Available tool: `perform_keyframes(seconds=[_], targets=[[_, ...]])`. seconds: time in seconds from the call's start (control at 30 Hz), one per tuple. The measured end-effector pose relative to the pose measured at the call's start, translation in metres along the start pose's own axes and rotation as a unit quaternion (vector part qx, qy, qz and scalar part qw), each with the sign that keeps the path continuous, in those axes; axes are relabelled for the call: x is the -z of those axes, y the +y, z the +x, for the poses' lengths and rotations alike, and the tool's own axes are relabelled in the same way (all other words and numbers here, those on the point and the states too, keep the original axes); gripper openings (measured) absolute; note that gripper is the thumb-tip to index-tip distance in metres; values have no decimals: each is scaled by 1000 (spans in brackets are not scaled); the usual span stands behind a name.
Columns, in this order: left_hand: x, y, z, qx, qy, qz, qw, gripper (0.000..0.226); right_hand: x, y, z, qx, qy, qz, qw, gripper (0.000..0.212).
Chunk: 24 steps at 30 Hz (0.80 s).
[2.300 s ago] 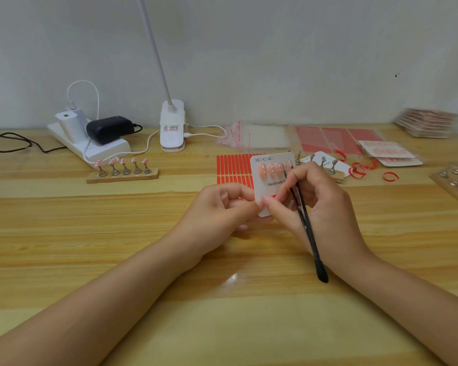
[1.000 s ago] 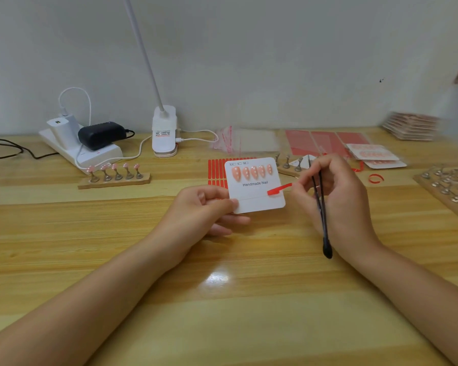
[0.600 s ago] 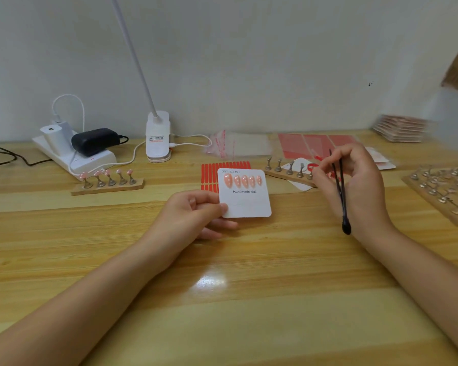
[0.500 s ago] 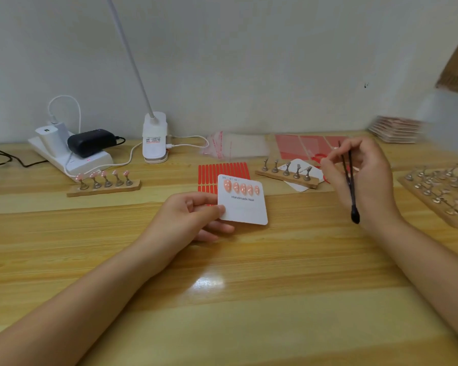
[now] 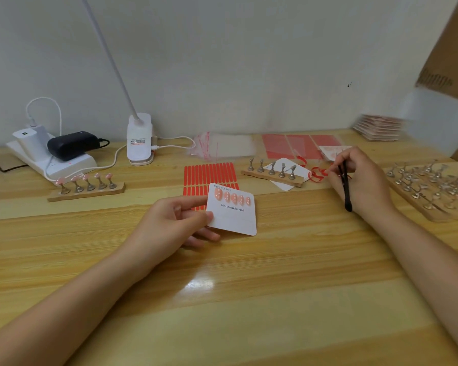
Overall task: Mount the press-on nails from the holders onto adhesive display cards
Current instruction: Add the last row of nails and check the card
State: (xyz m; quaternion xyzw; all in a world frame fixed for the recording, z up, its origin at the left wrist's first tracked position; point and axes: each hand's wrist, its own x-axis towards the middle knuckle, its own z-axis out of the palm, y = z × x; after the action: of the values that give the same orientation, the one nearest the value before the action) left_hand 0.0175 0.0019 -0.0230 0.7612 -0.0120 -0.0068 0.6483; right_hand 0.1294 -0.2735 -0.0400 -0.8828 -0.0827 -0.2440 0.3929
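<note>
White display card (image 5: 233,217) pinched in left hand (image 5: 167,228), nail row across its far edge, tweezers (image 5: 345,187) in right-hand fingers (image 5: 354,165)

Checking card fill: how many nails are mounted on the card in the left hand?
5. All sit in one row along the top of the card, above the "Handmade Nail" print: nails run left to right. The left hand covers only the card's lower-left corner.

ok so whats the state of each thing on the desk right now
display card: held by left hand, five nails mounted
left holder: five nails on
middle holder: bare
tweezers: gripped in right hand
red backing strips: peeled, curled
</note>
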Motion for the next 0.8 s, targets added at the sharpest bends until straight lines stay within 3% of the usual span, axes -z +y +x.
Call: perform_keyframes(seconds=[0.17,0.37,0.57,0.8], targets=[[-2,-2,-1,2,10,23,1000,40,2,2,1,-12,-3,8,1000,23],[-1,-6,-3,-20,25,52,998,51,2,-1,0,8,67,72,995,12],[-1,-4,-5,-44,42,92,994,43,4,-9,-3,23,106,129,986,7],[2,1,-7,-63,45,155,985,39,-6,-51,-18,93,81,193,973,6]])
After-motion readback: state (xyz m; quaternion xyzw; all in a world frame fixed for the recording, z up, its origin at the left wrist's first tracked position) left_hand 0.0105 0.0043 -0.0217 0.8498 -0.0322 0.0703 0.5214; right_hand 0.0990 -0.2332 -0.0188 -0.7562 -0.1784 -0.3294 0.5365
